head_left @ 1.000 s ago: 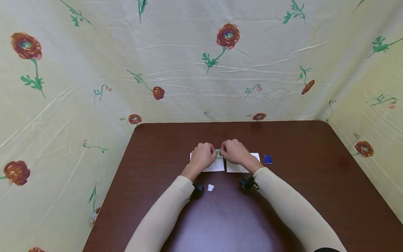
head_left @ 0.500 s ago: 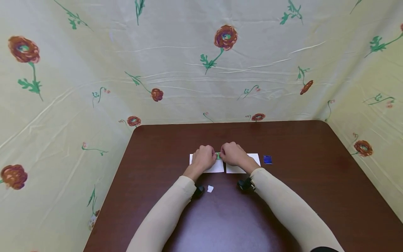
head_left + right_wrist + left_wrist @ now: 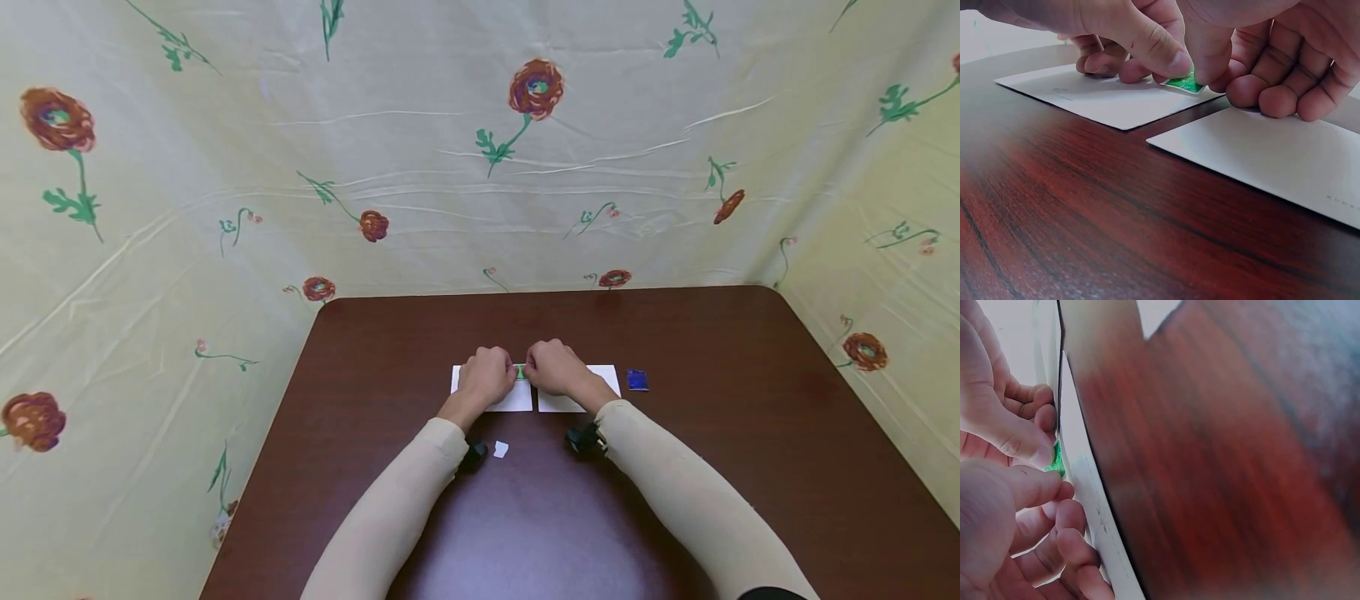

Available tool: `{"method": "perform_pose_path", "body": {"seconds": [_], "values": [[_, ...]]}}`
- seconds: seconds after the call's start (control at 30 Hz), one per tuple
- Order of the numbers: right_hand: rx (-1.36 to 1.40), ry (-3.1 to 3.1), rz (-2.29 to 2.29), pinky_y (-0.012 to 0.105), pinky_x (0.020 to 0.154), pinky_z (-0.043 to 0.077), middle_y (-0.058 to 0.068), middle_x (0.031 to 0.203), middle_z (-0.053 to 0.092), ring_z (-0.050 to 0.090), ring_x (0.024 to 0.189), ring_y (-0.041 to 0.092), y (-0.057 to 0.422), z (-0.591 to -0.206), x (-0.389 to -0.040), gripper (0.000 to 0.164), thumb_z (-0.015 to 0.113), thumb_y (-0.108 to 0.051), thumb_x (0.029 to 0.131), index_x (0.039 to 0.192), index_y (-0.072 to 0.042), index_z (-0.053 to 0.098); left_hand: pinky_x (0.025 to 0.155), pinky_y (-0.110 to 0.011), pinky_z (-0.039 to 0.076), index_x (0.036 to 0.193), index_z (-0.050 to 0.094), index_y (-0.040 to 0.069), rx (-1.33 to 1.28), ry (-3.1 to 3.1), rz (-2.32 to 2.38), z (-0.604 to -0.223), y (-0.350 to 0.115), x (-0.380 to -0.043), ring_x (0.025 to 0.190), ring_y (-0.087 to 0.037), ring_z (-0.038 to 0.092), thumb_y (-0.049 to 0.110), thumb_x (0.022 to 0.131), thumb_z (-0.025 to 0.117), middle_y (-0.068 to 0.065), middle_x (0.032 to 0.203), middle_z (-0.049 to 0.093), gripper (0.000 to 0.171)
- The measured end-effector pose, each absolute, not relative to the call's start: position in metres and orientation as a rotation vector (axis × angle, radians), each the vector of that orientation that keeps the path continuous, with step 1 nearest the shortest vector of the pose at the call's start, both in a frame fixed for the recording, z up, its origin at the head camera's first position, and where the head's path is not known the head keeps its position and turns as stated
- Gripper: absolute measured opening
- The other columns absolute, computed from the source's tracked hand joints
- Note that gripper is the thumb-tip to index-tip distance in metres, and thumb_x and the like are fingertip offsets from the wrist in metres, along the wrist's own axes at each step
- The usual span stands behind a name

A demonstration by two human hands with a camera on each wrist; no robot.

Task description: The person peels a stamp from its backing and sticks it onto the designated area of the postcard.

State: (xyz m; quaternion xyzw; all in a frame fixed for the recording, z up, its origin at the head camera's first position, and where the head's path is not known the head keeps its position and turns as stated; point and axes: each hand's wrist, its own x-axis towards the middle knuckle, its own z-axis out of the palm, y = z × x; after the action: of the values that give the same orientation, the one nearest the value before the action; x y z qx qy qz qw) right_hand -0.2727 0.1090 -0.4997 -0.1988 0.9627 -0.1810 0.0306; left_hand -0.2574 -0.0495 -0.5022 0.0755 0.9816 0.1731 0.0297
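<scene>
Two white envelopes lie side by side, a left envelope (image 3: 513, 400) and a right envelope (image 3: 557, 404), with a narrow gap between them. A small green stamp (image 3: 1188, 83) with a white border is at the far right corner of the left envelope. My left hand (image 3: 486, 375) pinches one side of the stamp, thumb and forefinger close to the paper. From the other side my right hand (image 3: 557, 367) pinches it too, its remaining fingers curled over the right envelope. In the left wrist view, fingertips cover most of the stamp.
A small blue square packet (image 3: 637, 380) lies right of the envelopes. Nearer to me is a scrap of white paper (image 3: 501, 449). The brown wooden table (image 3: 720, 467) meets a flower-patterned curtain (image 3: 420, 150) at its back edge.
The head view has shifted slightly. Both hands stay together at the stamp with barely any movement, and the envelopes, packet and scrap keep their places.
</scene>
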Motion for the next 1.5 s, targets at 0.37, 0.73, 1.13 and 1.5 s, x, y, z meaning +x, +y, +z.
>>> {"method": "perform_pose_path", "body": {"seconds": [0.37,0.73,1.13,1.5], "values": [[-0.614,2.986,-0.544,0.033,0.057,0.043,-0.003,0.061,0.057,0.054,0.061,0.018,0.108,-0.4981,-0.2723,0.023,0.065,-0.02,0.087,0.064,-0.017,0.061,0.056,-0.035,0.047,0.073,0.065,0.02,0.248,3.06,0.515,-0.5037,-0.0479,-0.2592,0.066,-0.02,0.061,0.029,0.091,0.066,0.0,0.075,0.064,0.02],[-0.613,3.004,-0.567,0.03,0.054,0.042,-0.004,0.058,0.055,0.052,0.056,0.015,0.1063,-0.4983,-0.2703,0.019,0.065,-0.018,0.083,0.065,-0.016,0.06,0.059,-0.039,0.051,0.07,0.064,0.019,0.273,3.097,0.5,-0.5039,-0.0464,-0.2589,0.07,-0.025,0.065,0.026,0.089,0.067,-0.003,0.078,0.066,0.02],[-0.585,3.072,-0.581,0.033,0.057,0.046,-0.003,0.064,0.058,0.055,0.06,0.017,0.1043,-0.5013,-0.2683,0.017,0.07,-0.02,0.082,0.069,-0.016,0.061,0.059,-0.041,0.05,0.082,0.059,0.021,0.246,3.099,0.475,-0.5085,-0.0466,-0.2573,0.074,-0.027,0.066,0.027,0.09,0.068,-0.004,0.082,0.065,0.013],[-0.687,3.083,-0.578,0.033,0.059,0.046,-0.005,0.068,0.06,0.054,0.065,0.016,0.1043,-0.5039,-0.2671,0.01,0.071,-0.016,0.084,0.074,-0.018,0.068,0.06,-0.041,0.046,0.09,0.063,0.024,0.24,3.051,0.548,-0.5102,-0.0471,-0.2556,0.073,-0.026,0.062,0.026,0.09,0.067,-0.002,0.085,0.064,0.005]]}}
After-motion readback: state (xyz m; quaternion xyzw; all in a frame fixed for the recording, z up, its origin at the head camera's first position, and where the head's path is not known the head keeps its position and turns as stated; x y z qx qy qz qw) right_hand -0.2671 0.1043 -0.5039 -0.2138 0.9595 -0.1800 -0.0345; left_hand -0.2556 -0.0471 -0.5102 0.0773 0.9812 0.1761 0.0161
